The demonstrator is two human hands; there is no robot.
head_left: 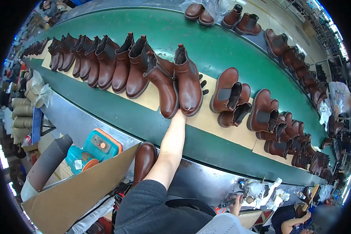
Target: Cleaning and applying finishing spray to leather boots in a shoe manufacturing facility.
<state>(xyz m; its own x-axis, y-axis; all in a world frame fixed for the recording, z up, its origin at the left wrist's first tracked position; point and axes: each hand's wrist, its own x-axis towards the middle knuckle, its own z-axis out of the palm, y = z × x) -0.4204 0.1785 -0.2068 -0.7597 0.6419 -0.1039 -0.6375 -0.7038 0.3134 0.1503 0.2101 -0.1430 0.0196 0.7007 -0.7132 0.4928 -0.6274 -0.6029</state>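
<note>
My left hand is mostly hidden by a pair of brown ankle boots (190,89). Its bare forearm runs up to their toes, and dark gloved-looking fingertips (204,86) show past the right-hand boot, so the hand seems wrapped behind the pair. The boots stand upright side by side, toes toward me, with elastic side panels and heel tabs. Low on the right, my right hand (236,206) is closed around a dark, slim tool (226,203) whose kind I cannot make out. Red-handled scissors (220,210) lie beside it.
Brown boots (138,72) line the green conveyor (144,29) on cardboard (230,135), with others lying at right (263,111). Nearer me are a cardboard panel (82,191), a teal machine (99,146), a grey duct (46,163) and a single boot (145,159). A co-worker's arm (294,223) shows lower right.
</note>
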